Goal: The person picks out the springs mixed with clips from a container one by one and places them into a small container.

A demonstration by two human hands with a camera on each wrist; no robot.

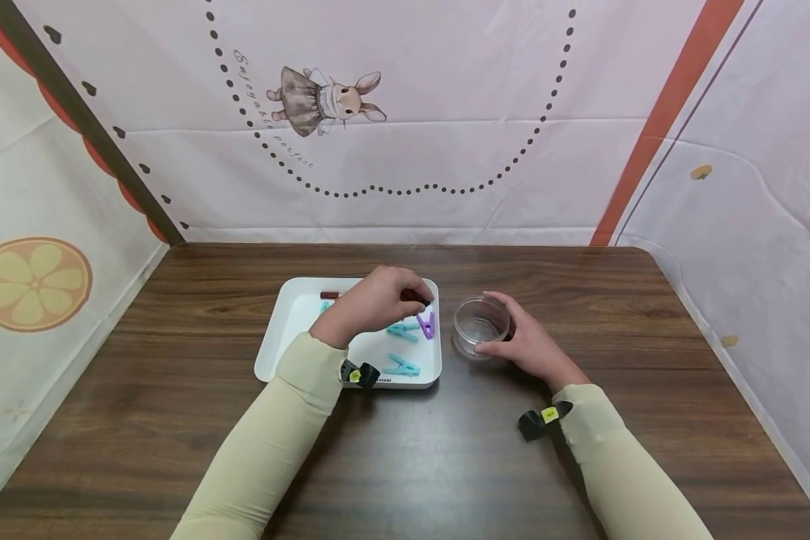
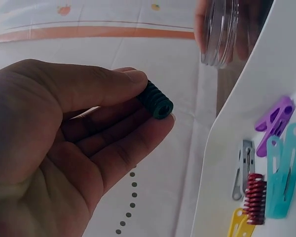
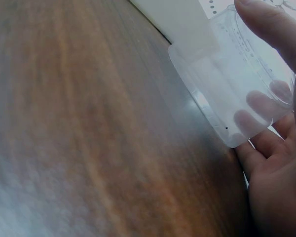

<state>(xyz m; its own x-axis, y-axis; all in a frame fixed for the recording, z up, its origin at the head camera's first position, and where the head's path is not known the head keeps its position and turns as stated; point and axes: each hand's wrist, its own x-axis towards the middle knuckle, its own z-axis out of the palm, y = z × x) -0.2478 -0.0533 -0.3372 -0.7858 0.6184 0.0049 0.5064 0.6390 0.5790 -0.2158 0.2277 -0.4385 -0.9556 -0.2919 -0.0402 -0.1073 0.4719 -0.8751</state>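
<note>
Green spring (image 2: 158, 101) pinched in your left hand (image 1: 375, 300) above the white tray (image 1: 286, 330), your right hand (image 1: 528, 341) grips a clear jar (image 1: 478, 328).

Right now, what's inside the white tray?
The white tray holds a purple clip, teal clips, a gray clip, a yellow clip and a red coil spring. The left hand and sleeve cover part in the head view, so more may be hidden.

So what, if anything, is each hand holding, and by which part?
Left hand pinches a green spring near one end, its other end showing; right hand grips a clear jar by its sides.
</note>
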